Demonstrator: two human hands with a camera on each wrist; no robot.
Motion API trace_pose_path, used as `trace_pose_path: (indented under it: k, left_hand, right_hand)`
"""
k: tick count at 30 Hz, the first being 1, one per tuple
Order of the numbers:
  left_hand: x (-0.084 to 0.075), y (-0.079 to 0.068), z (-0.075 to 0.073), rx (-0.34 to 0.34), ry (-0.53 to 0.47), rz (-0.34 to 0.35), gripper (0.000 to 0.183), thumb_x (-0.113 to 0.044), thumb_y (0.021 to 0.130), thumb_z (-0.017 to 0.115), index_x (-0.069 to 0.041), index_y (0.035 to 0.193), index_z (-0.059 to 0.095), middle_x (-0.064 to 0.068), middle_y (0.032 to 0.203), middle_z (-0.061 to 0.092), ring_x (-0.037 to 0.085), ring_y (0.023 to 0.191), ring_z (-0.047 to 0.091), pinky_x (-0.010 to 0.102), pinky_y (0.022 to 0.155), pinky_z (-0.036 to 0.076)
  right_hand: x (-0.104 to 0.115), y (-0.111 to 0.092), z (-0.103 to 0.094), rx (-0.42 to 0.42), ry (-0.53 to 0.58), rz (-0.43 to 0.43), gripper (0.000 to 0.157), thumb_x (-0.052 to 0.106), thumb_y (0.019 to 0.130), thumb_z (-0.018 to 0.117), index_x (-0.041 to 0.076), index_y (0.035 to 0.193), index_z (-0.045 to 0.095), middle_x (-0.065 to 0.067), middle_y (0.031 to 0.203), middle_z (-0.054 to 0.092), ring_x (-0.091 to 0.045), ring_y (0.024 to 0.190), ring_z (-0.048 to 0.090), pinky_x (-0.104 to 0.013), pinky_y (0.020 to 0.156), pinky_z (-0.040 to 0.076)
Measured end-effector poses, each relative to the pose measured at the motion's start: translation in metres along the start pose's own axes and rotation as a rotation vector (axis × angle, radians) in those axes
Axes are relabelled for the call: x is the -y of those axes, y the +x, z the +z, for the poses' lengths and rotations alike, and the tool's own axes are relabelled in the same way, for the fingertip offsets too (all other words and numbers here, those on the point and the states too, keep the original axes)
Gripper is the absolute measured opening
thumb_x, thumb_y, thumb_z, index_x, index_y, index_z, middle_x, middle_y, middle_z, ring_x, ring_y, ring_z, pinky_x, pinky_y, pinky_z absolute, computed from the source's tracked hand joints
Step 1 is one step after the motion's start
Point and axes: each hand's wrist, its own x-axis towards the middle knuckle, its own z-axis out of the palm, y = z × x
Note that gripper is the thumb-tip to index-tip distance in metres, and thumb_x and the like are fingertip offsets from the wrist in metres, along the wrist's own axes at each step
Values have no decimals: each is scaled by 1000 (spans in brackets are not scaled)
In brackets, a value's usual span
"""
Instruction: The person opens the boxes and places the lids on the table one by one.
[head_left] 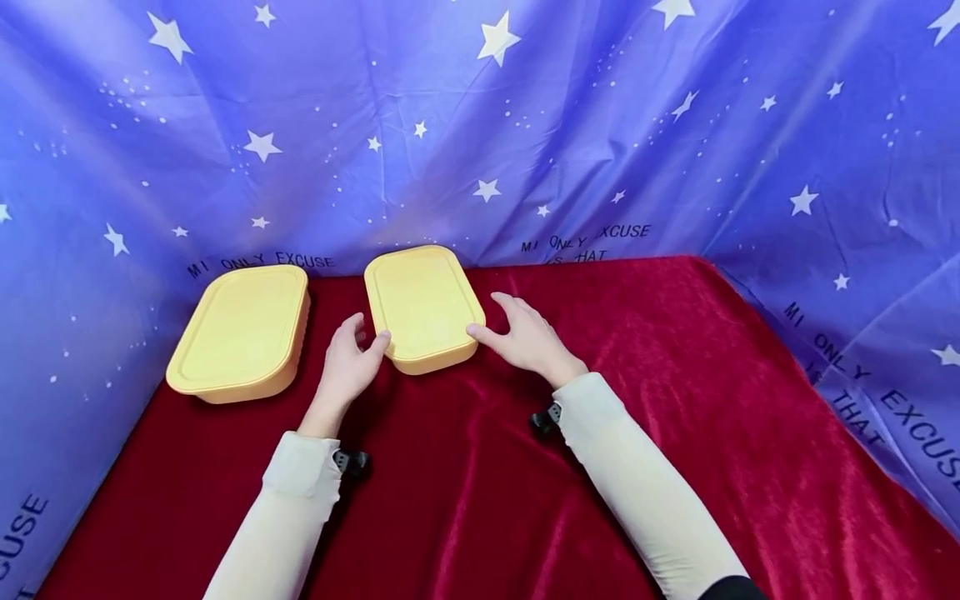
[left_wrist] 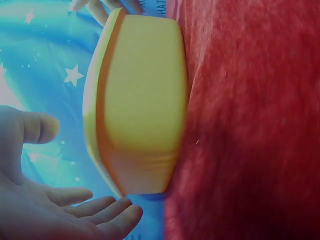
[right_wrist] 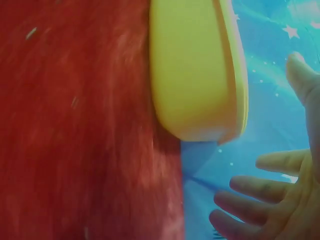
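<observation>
Pale sleeves [head_left: 660, 492] are seen nearest, behind the fingers of both hands; by the left hand [head_left: 348, 367] and the right hand [head_left: 528, 342] a lidded yellow box [head_left: 423, 304] is flanked, so it is placed between the two sets of fingers, near their tips; on each hand the fingers are spread apart from the thumb and nothing is gripped; whether the box is lightly touched cannot be told; a second yellow box [head_left: 236, 329] is set to the left of the left fingers; below the fingers a red-draped counter [head_left: 420, 517] is seen; beyond them a star-printed blue curtain [head_left: 420, 92] is hung.
</observation>
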Motion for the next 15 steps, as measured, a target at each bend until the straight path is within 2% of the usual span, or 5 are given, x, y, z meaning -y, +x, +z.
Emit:
trace_pose_path:
  k: [5,8,11,15]
  left_hand:
    - [2,6,8,-11,-169,-129,62,-21,93,53,6,144,31,22,141,41,32,127,44,42,104,37]
    - [1,8,12,-12,-250,-185,59,-19,93,51,6,143,34,22,139,44,30,127,42,41,104,36]
    - [2,9,15,-17,-310,-226,55,-17,93,49,5,141,37,21,134,47,28,124,43,39,104,35]
    - [2,9,19,-17,-374,-244,49,-13,92,48,4,137,42,18,125,51,26,111,48,36,95,39]
  right_hand:
    - [3,10,6,-21,183,29,83,70,86,46,9,142,42,-9,141,47,-24,128,45,-39,105,36]
    - [4,14,10,-42,302,83,77,63,89,50,3,137,46,-13,133,53,-24,120,51,-39,101,40]
    - [6,17,14,-38,433,141,71,55,91,54,-1,134,48,-15,127,56,-25,115,53,-38,99,42]
    - [7,19,17,-12,647,207,63,44,92,59,-3,132,48,-15,121,57,-23,107,56,-38,94,47]
